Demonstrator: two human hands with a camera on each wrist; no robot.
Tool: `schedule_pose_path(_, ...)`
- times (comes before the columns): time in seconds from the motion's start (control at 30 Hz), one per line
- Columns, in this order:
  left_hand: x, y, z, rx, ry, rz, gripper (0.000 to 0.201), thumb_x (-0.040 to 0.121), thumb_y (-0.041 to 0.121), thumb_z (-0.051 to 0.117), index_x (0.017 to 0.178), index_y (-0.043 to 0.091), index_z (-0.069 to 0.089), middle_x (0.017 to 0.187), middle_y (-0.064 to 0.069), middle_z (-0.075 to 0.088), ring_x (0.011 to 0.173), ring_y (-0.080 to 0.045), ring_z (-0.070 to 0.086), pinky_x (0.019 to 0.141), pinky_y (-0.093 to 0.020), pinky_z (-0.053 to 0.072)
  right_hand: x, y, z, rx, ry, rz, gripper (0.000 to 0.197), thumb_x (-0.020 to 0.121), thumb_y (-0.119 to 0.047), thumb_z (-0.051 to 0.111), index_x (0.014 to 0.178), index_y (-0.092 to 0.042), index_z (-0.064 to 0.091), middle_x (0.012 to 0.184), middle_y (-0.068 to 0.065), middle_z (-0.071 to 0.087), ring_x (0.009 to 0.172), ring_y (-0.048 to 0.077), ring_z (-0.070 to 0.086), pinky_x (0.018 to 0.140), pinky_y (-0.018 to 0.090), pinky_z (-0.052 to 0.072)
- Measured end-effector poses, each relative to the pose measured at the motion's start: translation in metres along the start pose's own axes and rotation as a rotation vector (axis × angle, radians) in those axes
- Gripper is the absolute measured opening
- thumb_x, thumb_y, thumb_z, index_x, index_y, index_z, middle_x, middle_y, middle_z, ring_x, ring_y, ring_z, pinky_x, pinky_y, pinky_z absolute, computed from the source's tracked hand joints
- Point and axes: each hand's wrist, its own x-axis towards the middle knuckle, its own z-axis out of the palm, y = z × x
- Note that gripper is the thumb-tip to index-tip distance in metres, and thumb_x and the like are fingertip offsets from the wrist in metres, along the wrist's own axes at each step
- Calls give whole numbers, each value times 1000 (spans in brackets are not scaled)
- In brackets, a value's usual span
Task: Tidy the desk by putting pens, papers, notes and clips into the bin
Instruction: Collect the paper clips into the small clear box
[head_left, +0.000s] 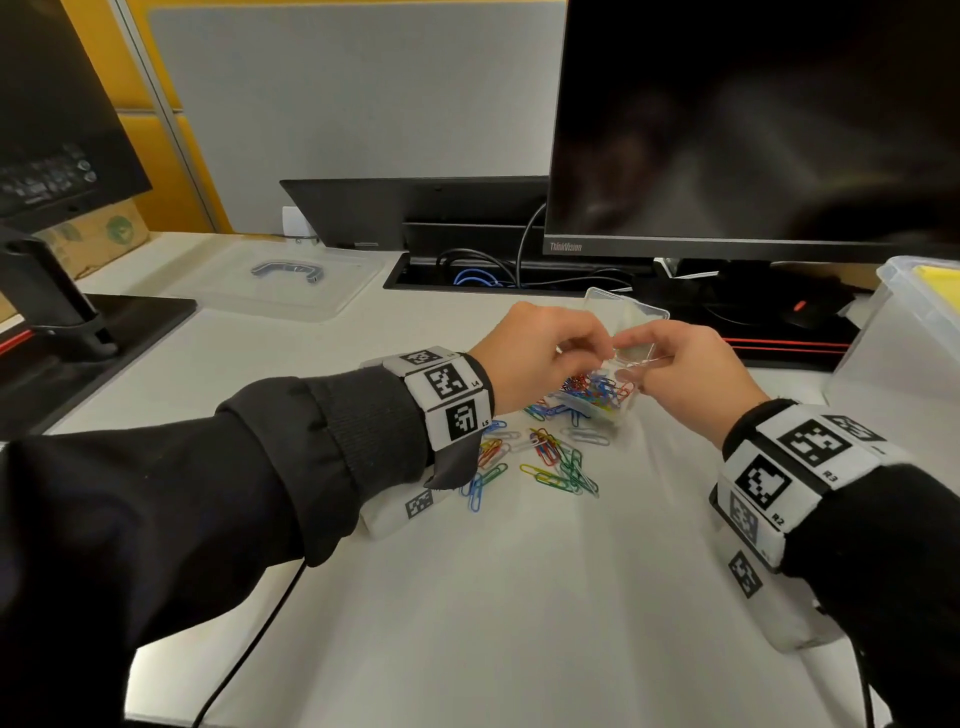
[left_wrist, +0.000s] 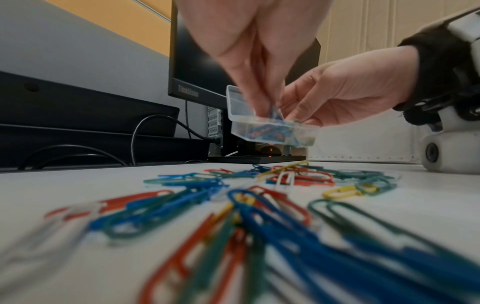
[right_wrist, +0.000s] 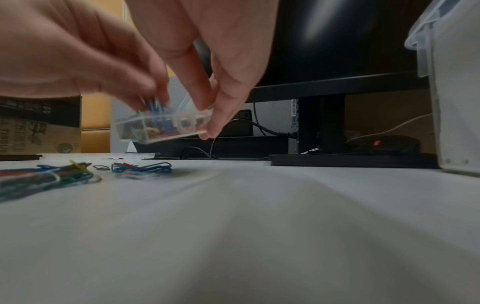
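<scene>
A small clear clip box (head_left: 597, 396) with its hinged lid up hangs a little above the white desk (head_left: 519, 597). My right hand (head_left: 670, 364) grips it by its right side, thumb and fingers curled round the wall. My left hand (head_left: 550, 348) reaches down into the box and pinches a few blue paper clips (left_wrist: 273, 112). Several loose coloured paper clips (head_left: 545, 460) lie scattered on the desk just below and in front of the box. In the right wrist view the clip box (right_wrist: 161, 127) tilts slightly, with the left hand's fingers (right_wrist: 145, 90) in it.
A large clear bin (head_left: 906, 332) with yellow paper inside stands at the right edge. Its clear lid (head_left: 275, 283) lies at the back left. A black monitor (head_left: 753, 124) and a cable tray (head_left: 493, 275) stand behind. A second monitor's base (head_left: 78, 332) sits at the left.
</scene>
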Motion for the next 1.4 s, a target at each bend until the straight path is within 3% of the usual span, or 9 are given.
schedule_pose_path(0.17,-2,-1,-2,138,-81,24,20,89,7,56,101,12,71,102,-5,70,96,-16,59,78,-7,32,1,1,-1,7,13,22,30,79,-1,65,106,-13,66,70,-7,50,76,19,54,75,27,48)
schedule_pose_path(0.27,-11,3,-4,25,-35,157,16,76,5,60,83,10,74,82,-3,69,73,-7,57,66,3,32,0,2,-4,-40,101,27,31,81,1,60,108,-13,64,67,-13,40,63,2,43,50,1,34)
schedule_pose_path(0.37,-25,6,-2,21,-248,114,22,68,12,56,78,14,75,69,-1,69,54,8,52,57,4,33,0,2,-7,-61,161,46,32,83,2,56,111,-12,63,69,-11,41,71,12,45,47,5,35)
schedule_pose_path(0.57,-30,3,7,147,-640,178,43,85,24,64,127,15,57,136,-4,51,123,-13,45,102,-14,27,0,0,-8,-86,187,72,33,84,1,56,113,-12,61,94,0,48,88,14,46,70,17,32)
schedule_pose_path(0.63,-29,-1,5,199,-710,137,40,89,27,59,128,18,56,139,-1,49,127,-15,45,107,-20,30,-1,-1,-8,-81,179,91,33,84,1,56,114,-13,61,96,1,47,88,14,46,69,20,34)
schedule_pose_path(0.8,-38,-20,-12,177,-492,90,33,82,33,52,99,14,72,102,-1,70,94,-14,63,90,-23,46,-2,-2,-8,-65,157,105,33,85,1,54,115,-13,60,106,8,56,102,22,55,69,20,38)
schedule_pose_path(1.03,-13,-20,-3,310,-598,-58,51,89,42,54,133,19,47,138,0,47,124,-16,46,108,-28,34,-2,-1,-10,-69,176,108,34,86,0,55,118,-11,59,101,6,52,89,13,46,50,8,29)
schedule_pose_path(1.23,-24,-18,-4,236,-516,0,25,87,32,60,104,17,70,107,0,67,95,-14,62,93,-32,46,-1,1,-10,-66,186,107,34,84,0,55,115,-13,59,119,14,59,87,12,46,45,5,29)
schedule_pose_path(1.4,-41,-3,-3,98,-574,208,36,86,31,63,121,22,60,124,1,58,114,-12,50,101,-11,31,-1,0,-8,-75,172,97,34,85,0,54,116,-13,59,114,10,58,90,13,46,53,13,31)
